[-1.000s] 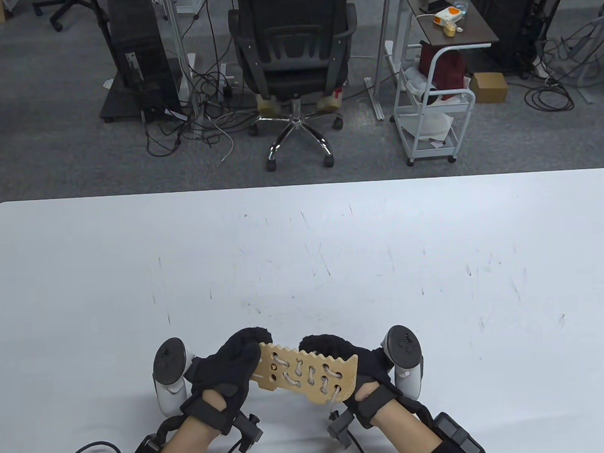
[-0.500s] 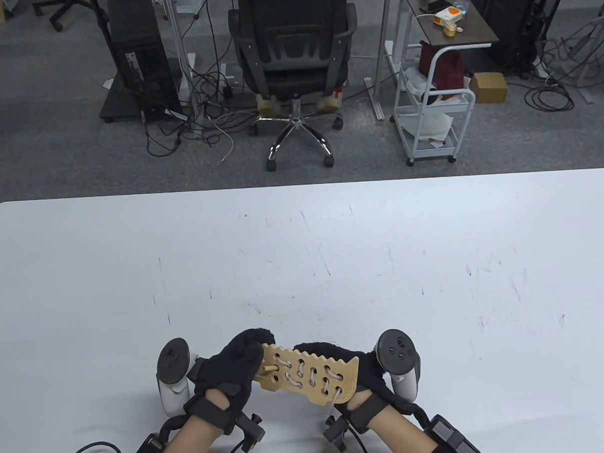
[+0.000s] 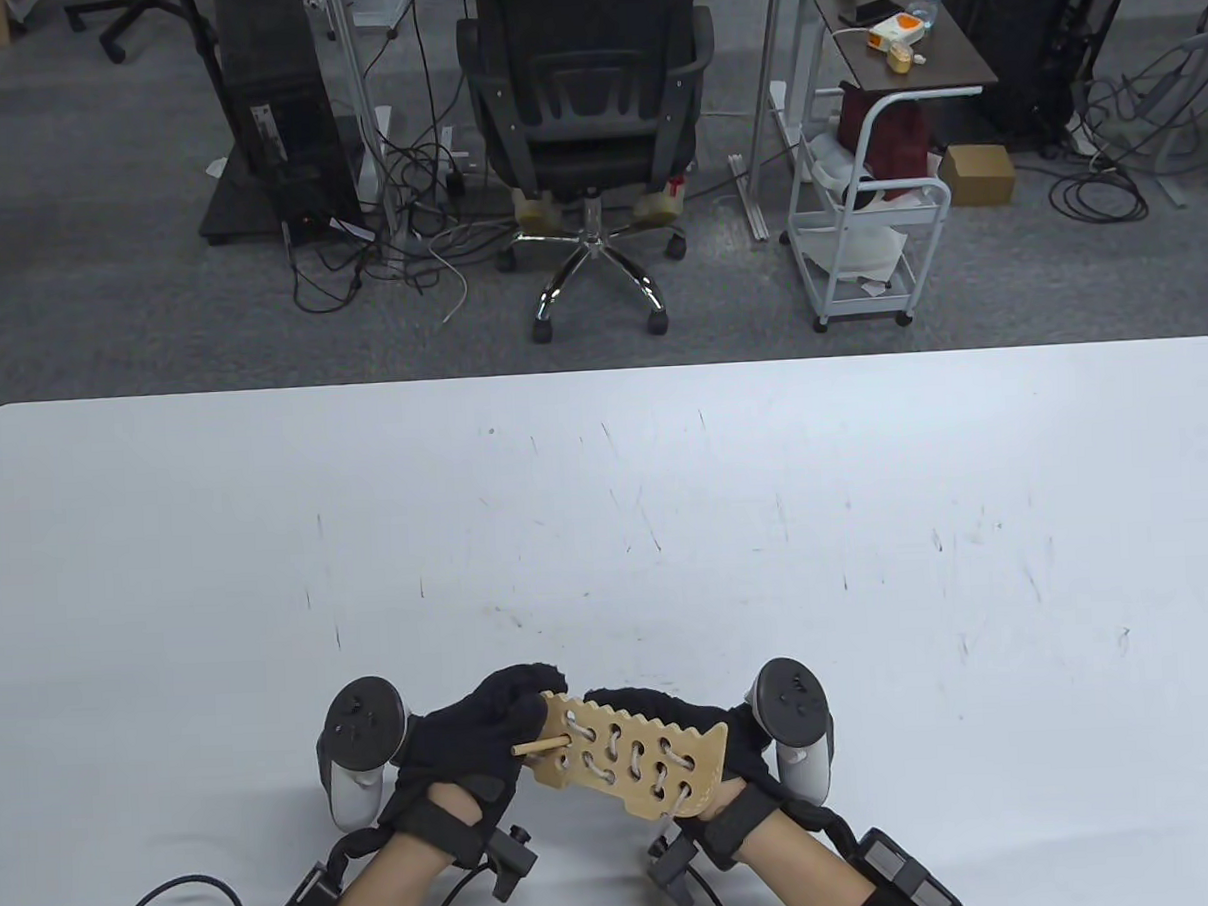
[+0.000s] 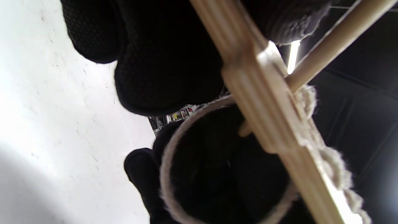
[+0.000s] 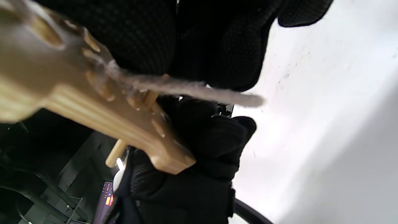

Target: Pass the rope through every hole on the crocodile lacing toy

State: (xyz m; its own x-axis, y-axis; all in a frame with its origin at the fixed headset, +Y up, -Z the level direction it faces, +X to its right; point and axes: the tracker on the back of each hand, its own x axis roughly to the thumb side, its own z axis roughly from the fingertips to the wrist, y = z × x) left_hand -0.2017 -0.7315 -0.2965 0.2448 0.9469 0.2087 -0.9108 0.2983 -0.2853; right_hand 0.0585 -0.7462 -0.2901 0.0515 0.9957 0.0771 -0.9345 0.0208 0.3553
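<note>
The wooden crocodile lacing toy (image 3: 633, 762) is held above the table's near edge, its holed face up, with cream rope (image 3: 617, 758) laced through most holes. My left hand (image 3: 496, 733) grips its left end. My right hand (image 3: 676, 715) curls round the right end, fingers behind the board. A wooden needle (image 3: 540, 747) sticks out of a hole at the left end, pointing left. In the left wrist view the needle (image 4: 335, 40) crosses the board (image 4: 264, 102) and a rope loop (image 4: 164, 174) hangs below. In the right wrist view a rope tail (image 5: 199, 91) trails off the board (image 5: 93, 105).
The white table (image 3: 608, 533) stretches out beyond the hands. Trackers sit on the left hand (image 3: 361, 744) and the right hand (image 3: 796, 725). An office chair (image 3: 585, 124) and a white cart (image 3: 869, 211) stand on the floor past the far edge.
The wooden needle has come up through the hole at the board's left end and now sticks out further to the left. Both hands and the board shifted slightly right and nearer.
</note>
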